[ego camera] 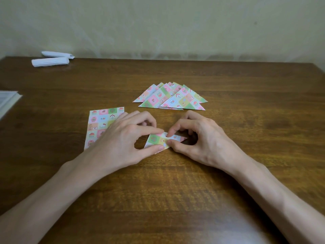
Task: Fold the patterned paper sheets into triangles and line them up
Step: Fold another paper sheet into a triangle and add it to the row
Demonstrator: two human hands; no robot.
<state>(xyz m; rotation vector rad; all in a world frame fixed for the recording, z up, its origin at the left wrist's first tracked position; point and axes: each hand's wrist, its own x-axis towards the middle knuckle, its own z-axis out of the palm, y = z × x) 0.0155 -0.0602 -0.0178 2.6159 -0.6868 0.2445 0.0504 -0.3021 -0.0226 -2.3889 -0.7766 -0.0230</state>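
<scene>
The table [246, 138] was brown wood, set against a pale wall. Both hands worked near its middle, toward the near edge: the left hand [123, 138] and the right hand [198, 138] each pinched the same half-folded piece [157, 140] between thumb and forefinger, fingers curled, tips almost meeting over it. Flat sheets [100, 120] lay on the left-edge side of the piece, partly under the left hand; how many could not be told. Finished triangles [168, 98] lay just beyond the hands toward the far edge, overlapping in a loose fan, not a neat row. Two white rolls [51, 61] sat at the far left corner, and a pale pad [7, 101] showed at the left edge. The piece looked thin and very light, likely to slide on the smooth wood and to take a crease wherever pressed, so it seemed best held down flat with one fingertip near the fold while the other hand matched the corners, then pressed along the edge. Hard pulling might tear it. No box or tray showed; everything lay straight on the table.
</scene>
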